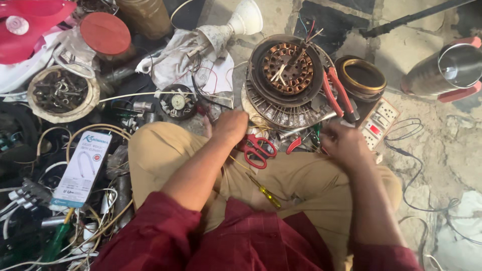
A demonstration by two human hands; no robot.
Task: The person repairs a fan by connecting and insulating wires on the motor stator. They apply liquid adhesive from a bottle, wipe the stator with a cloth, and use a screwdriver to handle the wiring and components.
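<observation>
Fan motor (287,75), copper windings up, is set on the floor just past the knees, within easy reach. Nearer, a yellow screwdriver (264,191) is left on the lap. Left hand (230,126) and right hand (343,144) are curled at its near edge; whether anything is pinched cannot be told. Red scissors (259,150) are parked between them, red pliers (335,93) against the motor.

My maroon checked shirt (261,241), tan trousers (301,175); red-handled scissors (258,149), yellow screwdriver (264,192), copper-coloured motor windings (287,61), red-handled pliers (335,90).

Cracked grey concrete floor (442,135), daylit
</observation>
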